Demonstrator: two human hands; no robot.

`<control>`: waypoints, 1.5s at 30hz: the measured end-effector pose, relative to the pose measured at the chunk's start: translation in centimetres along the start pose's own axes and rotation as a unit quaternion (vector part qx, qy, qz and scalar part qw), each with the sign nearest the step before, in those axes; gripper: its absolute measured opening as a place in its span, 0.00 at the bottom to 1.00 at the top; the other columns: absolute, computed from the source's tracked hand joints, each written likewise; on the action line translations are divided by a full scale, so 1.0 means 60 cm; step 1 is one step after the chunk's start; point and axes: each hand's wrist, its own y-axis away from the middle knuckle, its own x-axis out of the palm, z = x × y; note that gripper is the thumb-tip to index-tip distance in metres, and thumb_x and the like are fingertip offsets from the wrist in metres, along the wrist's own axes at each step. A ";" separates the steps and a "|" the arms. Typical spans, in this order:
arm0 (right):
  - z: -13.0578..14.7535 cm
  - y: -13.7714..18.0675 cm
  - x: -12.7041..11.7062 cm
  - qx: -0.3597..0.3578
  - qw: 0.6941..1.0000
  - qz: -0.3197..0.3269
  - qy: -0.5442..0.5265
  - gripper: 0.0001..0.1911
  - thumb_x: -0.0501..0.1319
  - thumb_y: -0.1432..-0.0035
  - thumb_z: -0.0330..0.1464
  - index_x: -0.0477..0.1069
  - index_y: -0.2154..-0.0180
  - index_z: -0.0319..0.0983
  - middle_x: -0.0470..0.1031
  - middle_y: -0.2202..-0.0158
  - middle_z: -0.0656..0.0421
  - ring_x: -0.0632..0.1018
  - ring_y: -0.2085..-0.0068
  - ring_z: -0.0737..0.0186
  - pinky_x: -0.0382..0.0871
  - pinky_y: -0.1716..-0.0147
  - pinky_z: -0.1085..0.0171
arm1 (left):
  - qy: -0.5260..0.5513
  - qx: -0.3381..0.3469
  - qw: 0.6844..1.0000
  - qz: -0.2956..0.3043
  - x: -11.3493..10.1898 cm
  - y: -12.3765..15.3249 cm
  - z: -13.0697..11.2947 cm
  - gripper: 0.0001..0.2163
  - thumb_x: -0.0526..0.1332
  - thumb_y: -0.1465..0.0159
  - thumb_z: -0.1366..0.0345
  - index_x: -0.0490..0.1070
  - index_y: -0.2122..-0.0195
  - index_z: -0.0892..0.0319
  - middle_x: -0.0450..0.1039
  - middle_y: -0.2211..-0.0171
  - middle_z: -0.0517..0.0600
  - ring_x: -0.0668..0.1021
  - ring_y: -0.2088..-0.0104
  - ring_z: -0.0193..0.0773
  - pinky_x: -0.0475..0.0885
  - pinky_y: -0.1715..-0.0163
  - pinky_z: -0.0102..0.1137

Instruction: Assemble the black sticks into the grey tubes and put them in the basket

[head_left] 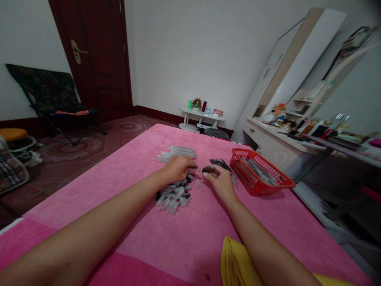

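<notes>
Both hands work close together above the middle of a pink-covered worktop (pixel 98 186), their fingertips apart. The left hand (pixel 178 167) is bent palm down, its fingers pinched on a small translucent piece (pixel 195 169); the right hand (pixel 219 178) has thumb and fingers closed on a small dark piece (pixel 204 171), too blurred to make out fully.

From the left, an orange-topped stool (pixel 12 134) stands on the tiled floor, near a dark patterned folding chair (pixel 53 89) and a dark red door (pixel 95 59) with a metal handle.

On the worktop, a bundle of long translucent tubes (pixel 177 151) lies just beyond the left hand. Nearer the person, partly under that hand, is a loose heap of short translucent caps (pixel 175 198) with black bits among them. One short cap (pixel 199 183) lies apart, at the right of the heap. Behind the right hand are thin dark rods (pixel 220 162), partly hidden by it. Against the far wall, a low white stand (pixel 193 113) carries a plant and small items.

Farther right, a red plastic basket (pixel 253 190) holds long grey sticks (pixel 262 171). Yellow cloth (pixel 236 262) lies folded beneath the right forearm. A white dresser (pixel 275 147) crowded with bottles stands beyond the basket.
</notes>
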 end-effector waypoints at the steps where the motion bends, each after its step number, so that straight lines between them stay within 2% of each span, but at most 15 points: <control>1: 0.000 0.000 0.000 -0.005 1.000 0.001 0.006 0.09 0.65 0.59 0.32 0.74 0.72 0.36 0.76 0.71 0.57 0.76 0.69 0.60 0.69 0.67 0.62 | -0.001 0.001 1.000 0.001 0.000 0.000 -0.001 0.10 0.58 0.40 0.70 0.76 0.60 0.56 0.78 0.64 0.52 0.78 0.61 0.40 0.68 0.63 0.30; 14: 0.002 0.001 0.003 -0.039 0.996 -0.012 0.080 0.08 0.63 0.58 0.32 0.74 0.72 0.37 0.77 0.72 0.57 0.76 0.70 0.59 0.68 0.67 0.61 | -0.013 -0.003 1.000 0.015 -0.002 -0.001 -0.008 0.09 0.58 0.40 0.69 0.76 0.61 0.56 0.78 0.65 0.52 0.78 0.62 0.40 0.67 0.66 0.29; 22: 0.001 0.001 0.003 -0.044 0.996 -0.013 0.081 0.07 0.63 0.58 0.32 0.74 0.72 0.37 0.77 0.72 0.57 0.75 0.70 0.59 0.68 0.67 0.61 | -0.003 -0.005 1.000 0.010 0.001 0.000 -0.006 0.10 0.58 0.40 0.70 0.76 0.60 0.56 0.78 0.65 0.52 0.78 0.62 0.40 0.68 0.64 0.30; 36: -0.001 0.002 0.004 -0.045 0.994 0.001 0.100 0.06 0.62 0.55 0.31 0.75 0.72 0.38 0.77 0.72 0.57 0.75 0.70 0.59 0.68 0.69 0.62 | -0.014 0.006 1.000 0.013 -0.004 0.000 -0.013 0.10 0.58 0.41 0.70 0.76 0.61 0.56 0.77 0.65 0.52 0.77 0.65 0.39 0.67 0.67 0.29; 40: -0.002 0.005 0.004 -0.031 0.995 0.004 0.099 0.06 0.62 0.53 0.33 0.74 0.72 0.37 0.76 0.74 0.58 0.75 0.73 0.61 0.68 0.73 0.65 | -0.008 0.007 1.000 0.013 -0.003 -0.002 -0.019 0.09 0.58 0.41 0.70 0.77 0.62 0.57 0.77 0.66 0.51 0.77 0.65 0.39 0.67 0.67 0.29; 45: -0.003 0.009 0.000 -0.001 0.992 0.027 0.123 0.24 0.52 0.41 0.47 0.69 0.80 0.37 0.68 0.85 0.60 0.69 0.84 0.66 0.60 0.83 0.68 | 0.009 -0.001 1.000 -0.006 0.001 -0.004 -0.026 0.10 0.57 0.41 0.70 0.77 0.61 0.58 0.77 0.65 0.52 0.77 0.64 0.39 0.68 0.66 0.29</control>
